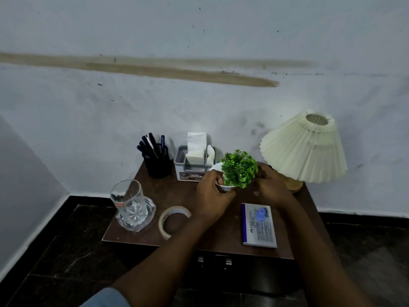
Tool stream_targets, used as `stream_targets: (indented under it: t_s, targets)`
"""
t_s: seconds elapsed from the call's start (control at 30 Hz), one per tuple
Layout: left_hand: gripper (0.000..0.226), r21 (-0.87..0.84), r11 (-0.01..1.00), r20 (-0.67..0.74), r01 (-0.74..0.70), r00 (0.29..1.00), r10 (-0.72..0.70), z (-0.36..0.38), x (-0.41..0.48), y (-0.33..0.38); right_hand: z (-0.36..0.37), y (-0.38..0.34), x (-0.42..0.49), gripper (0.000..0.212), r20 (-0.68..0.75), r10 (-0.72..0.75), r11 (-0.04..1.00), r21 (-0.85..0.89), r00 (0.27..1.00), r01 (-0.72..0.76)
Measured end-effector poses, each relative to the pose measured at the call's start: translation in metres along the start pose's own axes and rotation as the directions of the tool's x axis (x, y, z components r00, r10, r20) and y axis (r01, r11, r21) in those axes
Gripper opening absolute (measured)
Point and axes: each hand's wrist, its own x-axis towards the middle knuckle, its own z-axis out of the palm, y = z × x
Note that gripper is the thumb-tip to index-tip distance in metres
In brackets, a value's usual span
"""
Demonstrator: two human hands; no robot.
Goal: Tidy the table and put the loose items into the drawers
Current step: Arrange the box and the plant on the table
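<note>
A small green plant [239,168] in a white pot [224,187] stands near the back middle of the brown table [141,231]. My left hand [211,196] grips the pot from the left, and my right hand [269,185] curls round it from the right. A roll of tape [173,220] lies at the front, left of my left forearm. A blue-and-grey box [260,227] with a small blue piece on top lies at the front right. Two drawer handles [213,261] show under the front edge, drawers closed.
A glass [129,201] stands on a clear coaster at the front left. At the back are a black pen holder [158,162] with several pens and a grey tissue box [192,167]. A pleated lamp [305,149] fills the back right corner.
</note>
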Motion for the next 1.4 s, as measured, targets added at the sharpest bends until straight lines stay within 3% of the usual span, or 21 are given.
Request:
stream_targets:
  t_s: [0.27, 0.53, 0.67, 0.93, 1.17, 1.4]
  targets:
    - [0.035, 0.042, 0.995, 0.197, 0.089, 0.976, -0.096, 0.049, 0.016, -0.005, 0.000, 0.022, 0.008, 0.033, -0.043, 0.049, 0.992, 0.121, 0.998, -0.044]
    - [0.094, -0.026, 0.992, 0.216, 0.125, 0.969, -0.116, 0.067, 0.037, -0.006, 0.015, 0.030, 0.022, 0.054, -0.101, -0.013, 0.988, 0.152, 0.995, 0.028]
    - [0.099, -0.115, 0.984, 0.178, 0.132, 0.978, -0.110, 0.078, 0.043, -0.009, 0.016, 0.031, 0.021, 0.064, -0.080, -0.036, 0.987, 0.156, 0.996, 0.048]
    - [0.106, -0.235, 0.961, 0.219, 0.143, 0.971, -0.091, 0.088, 0.061, -0.025, 0.001, 0.041, 0.023, 0.061, -0.048, -0.055, 0.998, -0.029, 0.997, 0.054]
    - [0.113, -0.170, 0.975, 0.326, 0.141, 0.942, -0.079, 0.083, 0.073, -0.037, -0.004, 0.044, 0.019, 0.054, -0.051, -0.049, 0.980, -0.197, 0.998, 0.038]
    - [0.115, -0.194, 0.970, 0.331, 0.145, 0.941, -0.074, 0.083, 0.072, -0.036, -0.001, 0.046, 0.022, 0.058, -0.044, -0.036, 0.968, -0.251, 0.998, 0.023]
